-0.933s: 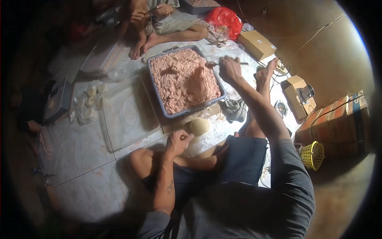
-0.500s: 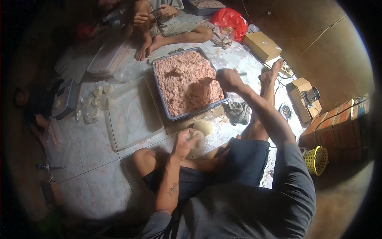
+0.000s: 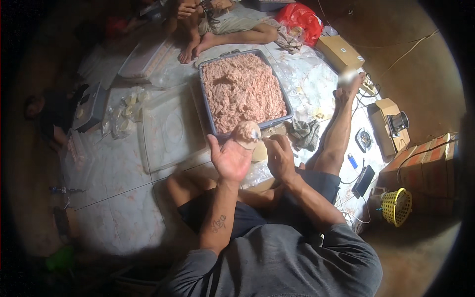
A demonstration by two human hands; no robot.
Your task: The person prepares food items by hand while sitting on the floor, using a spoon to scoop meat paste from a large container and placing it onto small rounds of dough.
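My left hand (image 3: 231, 161) is palm up, with a thin round dough wrapper (image 3: 247, 145) resting across its fingers. A lump of pink minced meat (image 3: 244, 130) sits on the wrapper. Just right of it, my right hand (image 3: 280, 159) is closed round a small tool, mostly hidden by the fingers; a shiny tip shows at the meat lump. Beyond both hands stands a grey-blue tub (image 3: 281, 84), heaped with minced meat (image 3: 242, 89). Between and below the hands, a pale stack of round wrappers (image 3: 259, 153) is partly covered.
A clear plastic lid (image 3: 151, 143) lies left of the tub. A grey cloth (image 3: 304, 133) is to its right, near my outstretched leg. Cardboard boxes (image 3: 339, 53), cables and a yellow basket (image 3: 396, 208) line the right side. Another person's bare legs (image 3: 237, 37) are beyond the tub.
My right hand has come back from the tub toward my left hand. The left hand has risen forward and opened out flat; meat now lies on its wrapper. The view has shifted slightly.
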